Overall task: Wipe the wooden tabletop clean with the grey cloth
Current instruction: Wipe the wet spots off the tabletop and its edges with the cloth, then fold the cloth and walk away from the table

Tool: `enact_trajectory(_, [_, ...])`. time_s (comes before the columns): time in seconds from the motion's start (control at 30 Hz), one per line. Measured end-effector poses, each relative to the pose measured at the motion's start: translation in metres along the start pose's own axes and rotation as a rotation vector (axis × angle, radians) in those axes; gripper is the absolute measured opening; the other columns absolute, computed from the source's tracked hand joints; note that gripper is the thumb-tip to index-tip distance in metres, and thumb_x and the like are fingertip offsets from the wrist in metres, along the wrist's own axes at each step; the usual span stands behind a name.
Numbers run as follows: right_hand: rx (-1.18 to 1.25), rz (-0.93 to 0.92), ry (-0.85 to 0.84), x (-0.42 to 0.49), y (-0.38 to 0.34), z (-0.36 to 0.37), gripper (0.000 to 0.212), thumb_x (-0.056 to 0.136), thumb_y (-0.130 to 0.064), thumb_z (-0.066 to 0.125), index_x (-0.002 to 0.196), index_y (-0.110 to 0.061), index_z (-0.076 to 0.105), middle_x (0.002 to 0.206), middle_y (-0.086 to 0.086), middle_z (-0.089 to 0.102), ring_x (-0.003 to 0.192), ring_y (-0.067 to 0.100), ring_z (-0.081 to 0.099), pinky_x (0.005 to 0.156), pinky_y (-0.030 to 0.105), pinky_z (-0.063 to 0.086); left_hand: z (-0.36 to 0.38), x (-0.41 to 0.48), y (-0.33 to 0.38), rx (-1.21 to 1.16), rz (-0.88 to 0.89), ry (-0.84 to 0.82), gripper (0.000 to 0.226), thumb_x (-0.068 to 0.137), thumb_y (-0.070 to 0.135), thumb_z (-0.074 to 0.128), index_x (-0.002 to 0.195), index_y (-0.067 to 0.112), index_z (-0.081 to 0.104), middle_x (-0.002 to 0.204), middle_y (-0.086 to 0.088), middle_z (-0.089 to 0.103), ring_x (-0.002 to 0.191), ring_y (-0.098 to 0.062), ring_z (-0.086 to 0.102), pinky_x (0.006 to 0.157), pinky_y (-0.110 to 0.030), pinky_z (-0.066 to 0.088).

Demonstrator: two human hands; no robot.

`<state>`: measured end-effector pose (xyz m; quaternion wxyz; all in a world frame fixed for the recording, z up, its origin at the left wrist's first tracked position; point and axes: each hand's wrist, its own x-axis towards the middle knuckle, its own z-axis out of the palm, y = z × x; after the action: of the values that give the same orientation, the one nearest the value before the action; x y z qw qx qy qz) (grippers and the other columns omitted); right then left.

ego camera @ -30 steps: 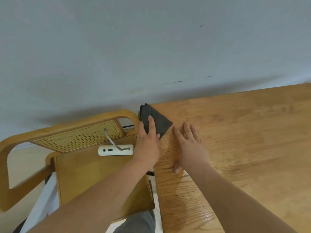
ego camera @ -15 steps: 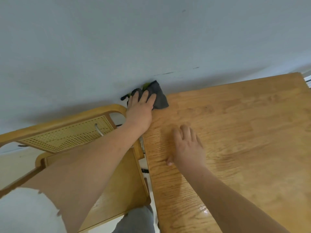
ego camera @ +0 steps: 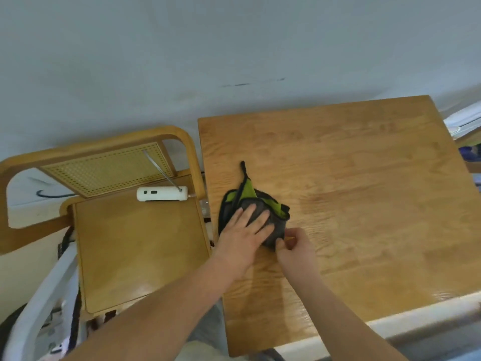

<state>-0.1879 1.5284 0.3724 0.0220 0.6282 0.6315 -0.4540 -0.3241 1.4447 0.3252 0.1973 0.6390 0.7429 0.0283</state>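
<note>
**Cloth being regathered, most of the wiping left to do**

I am looking down at the grey cloth (ego camera: 278, 227), a soft bunched rag showing a lime-green lining and black corded trim. It is lying on the left part of the pale, square wooden tabletop (ego camera: 359, 199), close to the edge nearest the chair.

My left hand (ego camera: 243, 230) is pressing flat on it, fingers straight and slightly spread. My right hand (ego camera: 295, 247) is working at the cloth's near corner with fingers curled, and thumb and fingertips seem to be pinching the hem.

I am judging this as a pause to refold or bunch the cloth, not a wiping stroke. The grain is showing faint glossy streaks in the middle, but I cannot tell whether that is dampness from wiping or only light. The far side, the right half and the near edge look unreached, so I am counting most of the job as open.

Beside the table, a bentwood chair with a cane back (ego camera: 135, 256) is carrying a small white oblong device (ego camera: 162, 194) on its seat.
</note>
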Motion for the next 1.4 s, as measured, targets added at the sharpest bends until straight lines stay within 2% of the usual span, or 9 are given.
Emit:
enact_trajectory(0.2, [0.064, 0.133, -0.154, -0.045, 0.074, -0.032, 0.026, 0.066, -0.019, 0.066, 0.091, -0.027, 0.063, 0.086, -0.003, 0.073, 0.085, 0.020, 0.069, 0.078, 0.043, 0.060, 0.043, -0.086, 0.108, 0.010, -0.083, -0.116, 0.066, 0.105, 0.030, 0.042, 0.163, 0.030, 0.010, 0.173, 0.001, -0.004, 0.156, -0.032, -0.015, 0.123, -0.047, -0.018])
enact_trajectory(0.37, [0.324, 0.259, -0.276, -0.071, 0.112, -0.042, 0.017, 0.079, -0.006, 0.079, 0.095, -0.009, 0.075, 0.090, 0.012, 0.080, 0.089, 0.034, 0.075, 0.080, 0.051, 0.064, 0.051, -0.125, 0.143, 0.020, -0.134, -0.149, 0.070, 0.104, 0.036, 0.049, 0.163, 0.030, 0.011, 0.173, 0.002, -0.007, 0.157, -0.029, -0.013, 0.124, -0.046, -0.013])
enact_trajectory(0.57, [0.376, 0.210, -0.327, -0.090, 0.091, -0.042, 0.017, 0.087, -0.021, 0.073, 0.099, -0.009, 0.072, 0.096, 0.013, 0.077, 0.094, 0.032, 0.072, 0.081, 0.046, 0.064, 0.045, -0.169, 0.152, -0.138, -0.436, 0.058, 0.097, 0.092, 0.050, 0.061, 0.160, 0.038, -0.007, 0.169, 0.003, -0.021, 0.154, -0.027, -0.021, 0.127, -0.051, 0.001])
enact_trajectory(0.73, [0.536, 0.155, -0.427, -0.120, 0.054, -0.045, 0.020, 0.096, -0.018, 0.063, 0.111, -0.006, 0.066, 0.093, 0.017, 0.074, 0.067, 0.022, 0.069, 0.052, 0.033, 0.057, 0.032, -0.187, 0.169, -0.407, -0.572, 0.323, 0.099, 0.077, 0.068, 0.061, 0.159, 0.027, 0.023, 0.158, 0.004, 0.023, 0.144, -0.017, 0.022, 0.120, -0.034, 0.029])
enact_trajectory(0.9, [0.564, 0.182, -0.622, -0.150, 0.024, -0.053, 0.025, 0.096, -0.015, 0.062, 0.115, 0.001, 0.064, 0.077, 0.017, 0.072, 0.052, 0.016, 0.063, 0.041, 0.026, 0.050, -0.007, -0.201, 0.168, -0.676, -0.596, 0.745, 0.057, 0.084, 0.035, 0.066, 0.140, 0.029, 0.055, 0.126, 0.008, 0.055, 0.113, -0.007, 0.053, 0.092, -0.028, 0.053])
enact_trajectory(1.03, [0.503, 0.128, -0.726, -0.168, 0.013, -0.048, 0.025, 0.099, -0.029, 0.065, 0.108, -0.006, 0.063, 0.079, 0.014, 0.072, 0.051, 0.017, 0.061, 0.042, 0.027, 0.048, -0.038, -0.230, 0.153, -0.943, -0.559, 0.749, 0.022, 0.094, 0.012, 0.069, 0.112, 0.024, 0.070, 0.103, 0.005, 0.068, 0.095, -0.009, 0.063, 0.080, -0.029, 0.054])
enact_trajectory(1.17, [0.451, 0.065, -0.680, -0.186, 0.006, -0.031, 0.042, 0.094, -0.050, 0.069, 0.110, -0.011, 0.063, 0.088, 0.010, 0.072, 0.064, 0.020, 0.064, 0.054, 0.033, 0.053, -0.068, -0.273, 0.139, -1.523, -0.838, 0.699, 0.018, 0.094, 0.038, 0.073, 0.112, 0.035, 0.071, 0.100, 0.010, 0.077, 0.103, -0.014, 0.070, 0.091, -0.035, 0.059])
enact_trajectory(1.27, [0.287, -0.103, -0.676, -0.204, 0.004, -0.012, 0.057, 0.079, -0.060, 0.080, 0.122, -0.024, 0.070, 0.120, 0.005, 0.071, 0.106, 0.026, 0.069, 0.085, 0.041, 0.059, -0.079, -0.313, 0.123, -1.955, -0.863, 0.699, 0.036, 0.091, 0.041, 0.074, 0.125, 0.031, 0.068, 0.113, 0.006, 0.078, 0.109, -0.020, 0.072, 0.096, -0.042, 0.058])
enact_trajectory(1.4, [0.200, -0.178, -1.063, -0.240, -0.008, 0.014, 0.058, 0.081, -0.068, 0.077, 0.127, -0.034, 0.073, 0.135, -0.006, 0.069, 0.126, 0.019, 0.064, 0.108, 0.047, 0.048, -0.083, -0.365, 0.106, -2.091, -0.750, 0.556, 0.047, 0.093, 0.051, 0.070, 0.133, 0.026, 0.067, 0.127, -0.001, 0.073, 0.118, -0.023, 0.069, 0.106, -0.045, 0.049])
